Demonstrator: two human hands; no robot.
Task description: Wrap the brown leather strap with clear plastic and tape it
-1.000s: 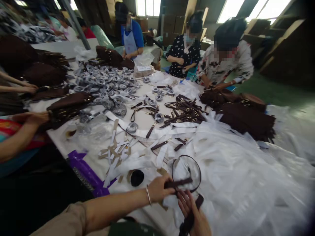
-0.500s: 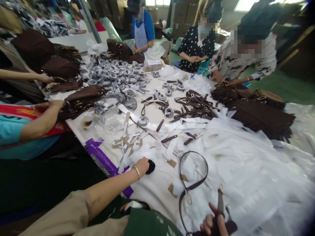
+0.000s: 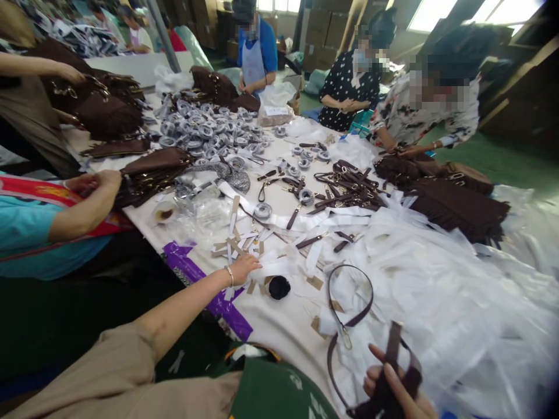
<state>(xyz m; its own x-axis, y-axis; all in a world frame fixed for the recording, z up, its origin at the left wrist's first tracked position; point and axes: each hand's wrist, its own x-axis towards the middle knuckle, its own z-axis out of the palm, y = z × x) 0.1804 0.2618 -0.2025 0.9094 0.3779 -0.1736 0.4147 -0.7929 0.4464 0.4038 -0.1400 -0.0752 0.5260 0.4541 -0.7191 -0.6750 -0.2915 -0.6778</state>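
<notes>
Strap (image 3: 360, 315): loop lies on white plastic (image 3: 445, 308) over worktop (image 3: 283, 323); folded part pinched in right hand (image 3: 404, 393), grip closed, probably for control. Left hand (image 3: 243, 269) at paper strips (image 3: 236, 244); can't tell if 1 is held.

Backlit: blown-out windows (image 3: 502, 14) along the top edge, far room dim, table (image 3: 283, 326) moderately bright, plastic sheeting (image 3: 441, 291) throwing milky glare, lower left crushed to near black. Wide-angle stretch toward the edges, dark vignette in the right corners. Overall soft; near brown strap (image 3: 393, 343) loses surface detail, far background mushy, mosaic blocks over co-workers' heads (image 3: 384, 28).
</notes>
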